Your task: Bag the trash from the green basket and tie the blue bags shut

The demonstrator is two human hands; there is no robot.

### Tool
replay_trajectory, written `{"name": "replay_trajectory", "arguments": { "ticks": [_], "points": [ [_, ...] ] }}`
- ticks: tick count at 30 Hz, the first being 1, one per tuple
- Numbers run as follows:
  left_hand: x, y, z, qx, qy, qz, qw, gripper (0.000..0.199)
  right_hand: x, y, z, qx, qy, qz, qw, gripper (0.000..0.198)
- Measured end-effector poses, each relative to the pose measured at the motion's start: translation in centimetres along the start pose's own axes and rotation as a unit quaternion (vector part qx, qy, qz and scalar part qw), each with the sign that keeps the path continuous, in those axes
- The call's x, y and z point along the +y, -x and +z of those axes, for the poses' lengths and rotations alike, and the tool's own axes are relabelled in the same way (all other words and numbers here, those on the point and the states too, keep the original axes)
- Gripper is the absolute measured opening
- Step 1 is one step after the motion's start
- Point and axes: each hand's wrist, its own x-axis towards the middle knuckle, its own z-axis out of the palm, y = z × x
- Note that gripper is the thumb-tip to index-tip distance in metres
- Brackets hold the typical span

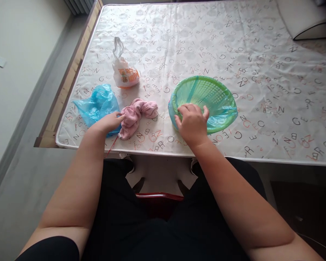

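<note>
My left hand (pixel 110 122) is at the left edge of a crumpled pink cloth (pixel 133 115), its fingers drawn together against the fabric. Under and behind that hand lies a crumpled blue plastic bag (pixel 101 103). A green mesh basket (pixel 225 87), tilted and lined with a thin bluish plastic bag, stands to the right. Over its near left rim is my right hand (pixel 192 123), with fingers apart and slightly bent and the thumb spread to the left. The hand covers part of the rim, so I cannot see how firmly it touches.
A knotted white plastic bag with orange print (pixel 126 74) stands behind the pink cloth. Everything rests on a letter-patterned mattress (pixel 260 119) with a wooden bed frame (pixel 70 69) along its left side. A pale fabric item (pixel 304 18) lies at the far right corner. A red string (pixel 112 145) hangs over the near edge.
</note>
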Motion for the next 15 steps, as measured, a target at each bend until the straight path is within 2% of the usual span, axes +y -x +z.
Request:
{"name": "replay_trajectory", "arguments": {
  "ticks": [2,4,7,10,13,15],
  "points": [
    [-0.8,-0.6,0.1,-0.015,-0.001,0.000,1.000,0.058,0.5,-0.2,0.1,0.012,0.013,0.016,1.000,0.024],
    [-1.0,-1.1,0.7,-0.044,0.021,0.030,0.998,0.061,1.1,-0.3,0.5,0.025,0.024,0.035,0.999,0.026],
    [-0.5,-1.6,1.8,-0.072,0.044,0.063,0.994,0.071,1.6,-0.4,1.2,0.038,0.037,0.063,0.997,0.030],
    [0.3,-2.1,3.0,-0.115,0.015,0.073,0.991,0.078,1.4,-0.4,1.3,0.048,0.053,0.074,0.995,0.035],
    [1.1,-2.3,4.8,-0.170,-0.015,0.098,0.980,0.081,0.3,-0.2,0.7,0.056,0.059,0.033,0.996,0.042],
    [1.8,-2.2,6.1,-0.178,-0.014,0.121,0.976,0.078,-0.7,0.1,0.2,0.054,0.039,-0.015,0.998,0.042]
  ]
}}
